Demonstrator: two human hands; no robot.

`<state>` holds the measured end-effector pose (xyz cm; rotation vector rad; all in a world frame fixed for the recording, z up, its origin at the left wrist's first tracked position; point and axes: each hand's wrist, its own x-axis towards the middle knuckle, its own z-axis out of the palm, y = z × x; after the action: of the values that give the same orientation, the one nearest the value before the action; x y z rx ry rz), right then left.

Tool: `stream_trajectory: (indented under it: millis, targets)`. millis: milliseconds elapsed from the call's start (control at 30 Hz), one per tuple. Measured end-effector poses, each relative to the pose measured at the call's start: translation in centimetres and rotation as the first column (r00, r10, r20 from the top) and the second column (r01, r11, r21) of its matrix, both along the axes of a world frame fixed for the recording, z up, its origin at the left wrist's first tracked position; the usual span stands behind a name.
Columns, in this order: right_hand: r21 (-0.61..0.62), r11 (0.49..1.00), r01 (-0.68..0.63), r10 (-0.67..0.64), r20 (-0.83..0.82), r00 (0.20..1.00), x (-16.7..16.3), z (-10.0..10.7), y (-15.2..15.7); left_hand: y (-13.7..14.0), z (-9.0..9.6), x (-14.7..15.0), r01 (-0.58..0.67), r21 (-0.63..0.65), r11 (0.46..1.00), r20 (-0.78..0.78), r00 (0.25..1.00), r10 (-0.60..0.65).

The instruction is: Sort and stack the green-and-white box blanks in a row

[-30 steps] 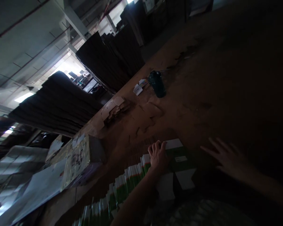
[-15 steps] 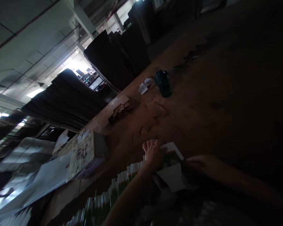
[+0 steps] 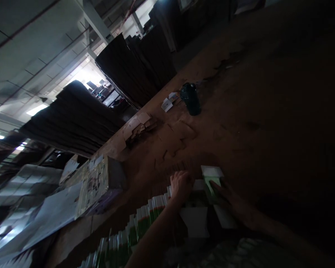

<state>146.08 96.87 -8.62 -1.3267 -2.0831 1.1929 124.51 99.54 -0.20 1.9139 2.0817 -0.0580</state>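
Note:
My left hand [image 3: 181, 183] is curled at the far left edge of a green-and-white card carton [image 3: 194, 219] with a pale flap toward me. Its fingertips are partly hidden. My right hand [image 3: 230, 199] has its fingers across the green face of a second narrow green-and-white carton panel [image 3: 213, 172], gripping it at its right side; the thumb is lost in the dark. Whether the two pieces are joined I cannot tell. Beside my left forearm runs a long row of upright green-and-white cartons [image 3: 141, 219], packed close together.
On the brown table [image 3: 226, 145] stands a dark green bottle-like container [image 3: 191, 99], with small white papers [image 3: 167, 104] beside it. A taped box [image 3: 100, 182] stands at the left. Cardboard scraps [image 3: 138, 126] lie along the far edge; tall dark stacks [image 3: 75, 115] rise beyond.
My right hand has moved left and inward over the carton. The narrow panel under it now shows upright at the right. My left hand has stayed near the same spot.

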Motion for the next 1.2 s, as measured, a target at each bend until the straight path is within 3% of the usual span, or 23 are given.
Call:
stream_trajectory:
  millis: [100, 167, 267, 400, 500, 633, 700, 800, 833, 900, 933, 1000, 1033, 1067, 1100, 1167, 1200]
  targets:
    - [0.066, 0.997, -0.038, 0.029, 0.120, 0.992, -1.7, -3.6, -2.1, -0.3, -0.2, 0.2, 0.027, -0.023, 0.999, -0.033, 0.999, -0.028]
    - [0.164, 0.984, -0.067, 0.045, 0.136, 0.990, -1.7, -4.8, -2.7, -0.3, -0.2, 0.3, 0.044, -0.050, 0.998, -0.056, 0.997, -0.047]
    - [0.252, 0.966, -0.049, 0.009, 0.159, 0.987, -1.5, -4.7, -2.7, -0.3, -0.3, 0.8, 0.084, -0.064, 0.994, -0.065, 0.994, -0.088]
    - [0.186, 0.980, -0.076, 0.033, 0.220, 0.975, -0.7, -3.1, -1.2, -0.4, -1.1, 2.2, 0.122, -0.030, 0.992, -0.051, 0.991, -0.124]
    - [0.113, 0.980, -0.163, 0.126, 0.276, 0.953, 2.7, -2.8, 0.7, -0.4, -1.9, 2.9, 0.129, -0.018, 0.991, -0.061, 0.990, -0.130]
    - [0.266, 0.963, 0.034, -0.129, 0.351, 0.927, 10.0, -3.1, 2.6, -0.5, -2.7, 3.2, 0.121, -0.021, 0.992, -0.038, 0.992, -0.122]
    - [0.267, 0.953, 0.139, -0.233, 0.362, 0.902, 11.9, -1.9, 3.3, -0.4, -2.6, 3.2, 0.118, -0.019, 0.993, -0.024, 0.993, -0.119]
    - [0.034, 0.989, 0.146, -0.150, 0.276, 0.949, 10.1, 2.8, 4.0, 0.1, -1.7, 2.9, 0.058, -0.029, 0.998, 0.054, 0.997, -0.056]
    - [-0.049, 0.995, 0.089, -0.078, 0.179, 0.981, 8.3, 4.9, 4.0, 0.5, -1.0, 2.7, 0.018, -0.035, 0.999, 0.101, 0.995, -0.014]
    - [-0.091, 0.993, -0.078, 0.069, -0.094, 0.993, 4.1, 8.7, 3.6, 1.1, 0.5, 2.2, -0.068, -0.033, 0.997, 0.169, 0.983, 0.072]
    - [-0.157, 0.976, -0.153, 0.122, -0.190, 0.974, 2.2, 10.2, 3.2, 1.4, 1.3, 2.0, -0.099, -0.016, 0.995, 0.164, 0.981, 0.100]
    - [-0.337, 0.892, -0.301, 0.218, -0.262, 0.940, -0.3, 11.3, 2.3, 1.7, 2.4, 1.6, -0.117, 0.037, 0.992, 0.071, 0.991, 0.114]
    - [-0.391, 0.862, -0.324, 0.242, -0.243, 0.939, -0.6, 10.9, 2.0, 1.6, 2.5, 1.5, -0.104, 0.049, 0.993, 0.014, 0.995, 0.104]
    - [-0.397, 0.869, -0.296, 0.242, -0.181, 0.953, -0.2, 9.9, 1.9, 1.5, 2.5, 1.5, -0.087, 0.044, 0.995, -0.034, 0.995, 0.089]
    - [-0.348, 0.912, -0.217, 0.203, -0.077, 0.976, 0.9, 8.5, 2.0, 1.3, 2.2, 1.6, -0.069, 0.022, 0.997, -0.063, 0.996, 0.070]
    - [-0.129, 0.991, 0.032, -0.007, 0.187, 0.982, 4.3, 5.2, 2.7, 0.9, 1.2, 1.9, -0.042, -0.026, 0.999, -0.078, 0.996, 0.040]
    - [-0.028, 0.991, 0.134, -0.120, 0.293, 0.949, 6.3, 3.7, 3.2, 0.7, 0.7, 2.0, -0.040, -0.036, 0.999, -0.075, 0.997, 0.037]
